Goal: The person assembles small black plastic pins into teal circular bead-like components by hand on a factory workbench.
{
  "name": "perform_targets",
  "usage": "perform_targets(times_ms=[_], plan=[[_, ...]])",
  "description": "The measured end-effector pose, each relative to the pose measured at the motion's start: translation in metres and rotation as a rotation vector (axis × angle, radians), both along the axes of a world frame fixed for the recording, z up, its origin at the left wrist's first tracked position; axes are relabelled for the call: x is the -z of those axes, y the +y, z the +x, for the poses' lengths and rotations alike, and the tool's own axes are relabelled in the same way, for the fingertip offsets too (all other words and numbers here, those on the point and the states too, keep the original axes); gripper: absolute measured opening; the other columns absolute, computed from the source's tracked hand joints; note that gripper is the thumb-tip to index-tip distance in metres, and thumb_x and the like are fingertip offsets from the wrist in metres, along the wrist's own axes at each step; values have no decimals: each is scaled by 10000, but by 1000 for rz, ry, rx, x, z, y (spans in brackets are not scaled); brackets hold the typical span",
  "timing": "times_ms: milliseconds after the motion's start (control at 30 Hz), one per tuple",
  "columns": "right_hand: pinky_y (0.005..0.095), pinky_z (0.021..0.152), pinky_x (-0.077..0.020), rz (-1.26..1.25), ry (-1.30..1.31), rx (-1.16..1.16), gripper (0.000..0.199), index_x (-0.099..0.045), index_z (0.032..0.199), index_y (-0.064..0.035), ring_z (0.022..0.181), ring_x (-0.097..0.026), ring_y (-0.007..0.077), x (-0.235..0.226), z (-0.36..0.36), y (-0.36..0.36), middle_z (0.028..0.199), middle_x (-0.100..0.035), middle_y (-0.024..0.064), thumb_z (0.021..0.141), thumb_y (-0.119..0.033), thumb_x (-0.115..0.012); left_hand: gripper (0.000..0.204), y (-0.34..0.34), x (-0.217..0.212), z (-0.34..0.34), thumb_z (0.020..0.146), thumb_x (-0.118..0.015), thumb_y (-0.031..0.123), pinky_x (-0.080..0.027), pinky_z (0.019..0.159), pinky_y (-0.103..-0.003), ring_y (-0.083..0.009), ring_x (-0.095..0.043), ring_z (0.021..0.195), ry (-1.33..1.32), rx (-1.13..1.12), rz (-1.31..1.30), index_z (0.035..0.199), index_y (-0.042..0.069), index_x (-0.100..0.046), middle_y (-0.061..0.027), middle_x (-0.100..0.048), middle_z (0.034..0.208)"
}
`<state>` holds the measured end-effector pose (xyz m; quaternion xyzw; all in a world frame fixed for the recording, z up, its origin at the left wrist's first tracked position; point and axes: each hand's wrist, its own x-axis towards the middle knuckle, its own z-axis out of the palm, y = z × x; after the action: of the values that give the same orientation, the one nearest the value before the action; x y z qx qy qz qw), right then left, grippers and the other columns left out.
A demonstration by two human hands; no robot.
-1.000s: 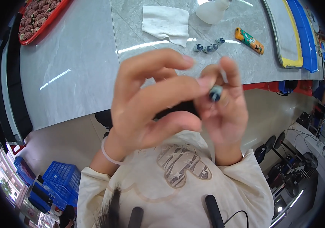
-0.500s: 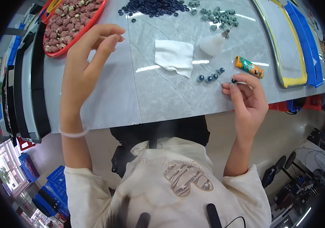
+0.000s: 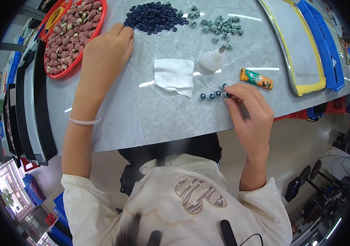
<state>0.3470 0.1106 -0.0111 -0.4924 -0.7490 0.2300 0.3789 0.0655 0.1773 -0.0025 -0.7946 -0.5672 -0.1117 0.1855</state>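
My right hand [image 3: 252,112] pinches a small dark-blue-topped piece [image 3: 227,94] between thumb and forefinger, low over the table at the right end of a short cluster. Several similar blue-topped pieces [image 3: 211,96] stand there upright. At the left, my left hand [image 3: 107,53] has its fingers bent down and together at the near-left edge of a heap of navy rings [image 3: 154,16]. The back of the hand hides most of its fingertips, so what they grip cannot be made out. A heap of small grey-green pieces [image 3: 220,26] lies right of the rings.
A white cloth [image 3: 174,76] lies mid-table, near a white squeeze bottle [image 3: 212,60] with a narrow tip. An orange and green lighter [image 3: 257,79] rests beyond my right hand. A red basket [image 3: 56,75] of pinkish pieces stands left; a yellow-edged framed screen [image 3: 306,88] lies right.
My left hand has moved forward to the navy rings, its fingers turning downward. My right hand has brought its blue-topped piece left to the standing ones. The whole view has shifted slightly.
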Motion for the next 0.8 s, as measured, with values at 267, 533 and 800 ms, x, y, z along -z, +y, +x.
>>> perform_targets(times_ms=[267,533,800], plan=[[239,650,-476,41,129,69,167,-624,897,21,715,-586,151,-23,13,53,845,-613,92,734,54,-606,96,-16,-8,4,754,-557,132,-435,495,-307,-204,-555,553,-213,4,3,785,41,-554,-61,-564,731],[255,621,-466,61,-309,-4,123,-618,856,12,667,-584,168,-9,-13,81,798,-607,89,737,-1,-591,81,-100,-38,28,734,-530,-13,-291,485,-173,4,-352,531,-1327,-82,-480,808,18,-543,49,-501,696],[230,584,-434,134,278,-17,182,-614,927,70,669,-522,150,-55,11,18,953,-566,156,777,57,-513,125,-141,-27,30,802,-521,3,-349,625,-164,-45,-433,722,-2032,81,-633,921,-35,-510,-26,-508,851]])
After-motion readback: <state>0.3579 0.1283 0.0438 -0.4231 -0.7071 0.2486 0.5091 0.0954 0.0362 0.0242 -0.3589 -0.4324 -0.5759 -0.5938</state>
